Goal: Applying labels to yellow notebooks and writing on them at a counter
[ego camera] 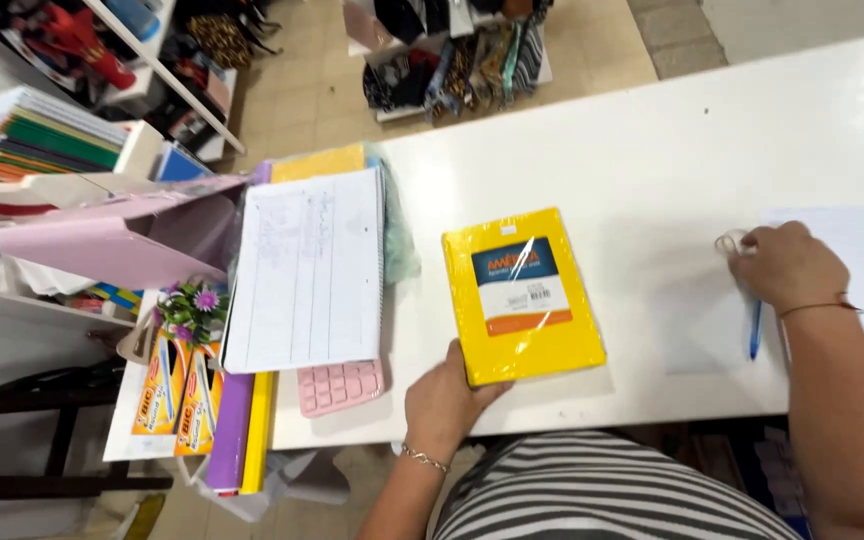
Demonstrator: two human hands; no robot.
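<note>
A yellow shrink-wrapped notebook [522, 295] lies flat on the white counter [652, 160], near its front edge. The left hand [444, 400] grips its near-left corner, fingers curled under. The right hand [787, 265], loosely closed, rests on a paper sheet [852, 230] beside a blue pen [755, 330]. A pink calculator [340, 386] lies to the left.

The right hand [787, 265] hides its own fingers and most of the blue pen [755, 330]. A pink calculator [340, 385] is half hidden under the notebook [307, 270].
</note>
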